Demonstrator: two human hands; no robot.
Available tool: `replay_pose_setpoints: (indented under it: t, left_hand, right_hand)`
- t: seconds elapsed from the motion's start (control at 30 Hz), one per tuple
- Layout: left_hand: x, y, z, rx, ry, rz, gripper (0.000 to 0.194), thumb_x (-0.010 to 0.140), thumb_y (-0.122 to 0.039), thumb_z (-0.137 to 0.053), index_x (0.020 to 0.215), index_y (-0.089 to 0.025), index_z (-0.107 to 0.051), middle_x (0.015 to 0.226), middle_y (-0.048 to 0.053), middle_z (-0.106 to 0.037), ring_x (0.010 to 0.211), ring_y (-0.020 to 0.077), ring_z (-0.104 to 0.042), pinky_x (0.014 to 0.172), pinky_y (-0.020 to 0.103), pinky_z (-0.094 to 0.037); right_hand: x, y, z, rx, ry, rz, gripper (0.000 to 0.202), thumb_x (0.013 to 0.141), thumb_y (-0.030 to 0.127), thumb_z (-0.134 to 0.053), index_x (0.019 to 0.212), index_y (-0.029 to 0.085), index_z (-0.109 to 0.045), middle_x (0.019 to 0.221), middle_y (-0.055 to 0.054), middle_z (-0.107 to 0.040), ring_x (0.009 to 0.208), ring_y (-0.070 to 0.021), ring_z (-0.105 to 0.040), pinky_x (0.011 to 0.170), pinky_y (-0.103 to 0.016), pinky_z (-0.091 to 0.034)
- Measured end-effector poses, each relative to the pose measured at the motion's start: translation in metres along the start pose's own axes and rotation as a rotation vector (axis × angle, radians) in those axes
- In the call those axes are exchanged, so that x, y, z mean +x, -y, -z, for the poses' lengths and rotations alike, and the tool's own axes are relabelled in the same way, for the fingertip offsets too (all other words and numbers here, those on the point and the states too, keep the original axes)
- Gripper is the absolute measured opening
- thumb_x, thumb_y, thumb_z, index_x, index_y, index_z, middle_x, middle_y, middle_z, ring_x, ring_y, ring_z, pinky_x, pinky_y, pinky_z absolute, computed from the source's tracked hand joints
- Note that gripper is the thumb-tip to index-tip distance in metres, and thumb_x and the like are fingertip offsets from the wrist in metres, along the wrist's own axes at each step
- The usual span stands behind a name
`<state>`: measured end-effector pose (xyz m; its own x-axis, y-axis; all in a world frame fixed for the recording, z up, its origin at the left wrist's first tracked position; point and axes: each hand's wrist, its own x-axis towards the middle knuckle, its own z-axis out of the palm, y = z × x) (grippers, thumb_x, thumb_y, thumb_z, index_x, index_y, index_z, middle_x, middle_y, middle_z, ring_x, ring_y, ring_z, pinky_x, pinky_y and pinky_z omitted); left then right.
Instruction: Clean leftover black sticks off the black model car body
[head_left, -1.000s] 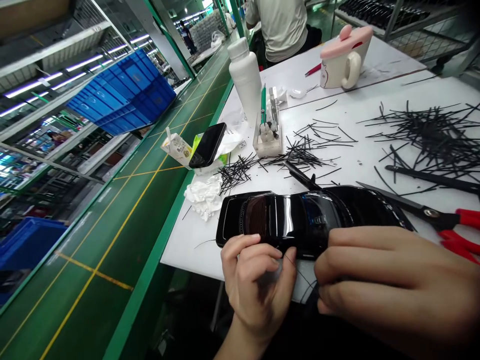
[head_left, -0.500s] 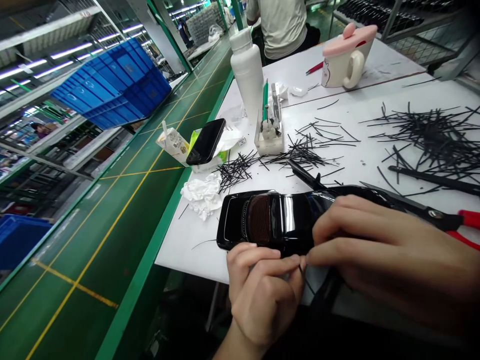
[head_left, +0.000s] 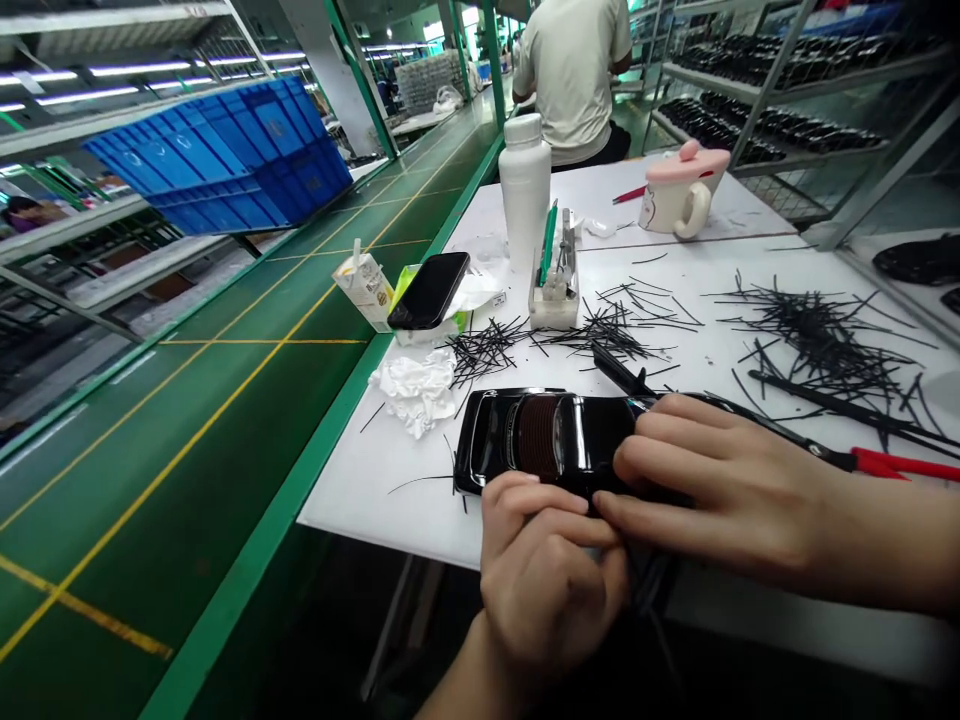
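A glossy black model car [head_left: 487, 440] with a ribbed brown panel lies on the white table in front of me. My left hand [head_left: 555, 570] is closed, its curled fingertips against the car's near side; whatever they pinch is hidden. My right hand [head_left: 705, 480] lies over the car's right part, gripping it, with its forefinger reaching to the near side beside my left fingers. Behind my right hand are scissors with red handles [head_left: 900, 464], partly covered. A slim black tool [head_left: 619, 370] lies just beyond the car.
Thin black strips [head_left: 817, 330] lie in loose piles. Crumpled tissue [head_left: 416, 385], a phone [head_left: 431, 290], a drink carton [head_left: 365, 288], a holder [head_left: 555, 300], a white bottle [head_left: 525, 185] and a lidded mug [head_left: 681, 195] stand around. A green conveyor [head_left: 247, 400] runs left; a person [head_left: 574, 80] sits ahead.
The view has tilted and shifted, so the table items appear lower. My right forefinger has moved left along the car's near side. The thin strip seen below my fingers is no longer distinct.
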<state>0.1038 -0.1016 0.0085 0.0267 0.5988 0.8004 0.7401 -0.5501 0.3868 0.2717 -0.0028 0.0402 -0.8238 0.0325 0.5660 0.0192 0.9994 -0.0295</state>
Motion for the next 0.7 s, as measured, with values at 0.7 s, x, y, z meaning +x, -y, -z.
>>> replay_pose_setpoints:
  t: [0.7]
  left_hand:
    - [-0.019, 0.002, -0.017, 0.235, -0.036, 0.189, 0.021, 0.082, -0.013, -0.065, 0.092, -0.018, -0.047, 0.115, 0.016, -0.059, 0.129, 0.0306, -0.048, 0.109, 0.053, -0.041]
  right_hand:
    - [0.008, -0.004, 0.031, 0.021, 0.447, 0.070, 0.037, 0.103, 0.009, -0.034, 0.101, 0.012, -0.070, 0.073, -0.004, -0.068, 0.061, -0.0172, -0.058, 0.064, -0.033, -0.045]
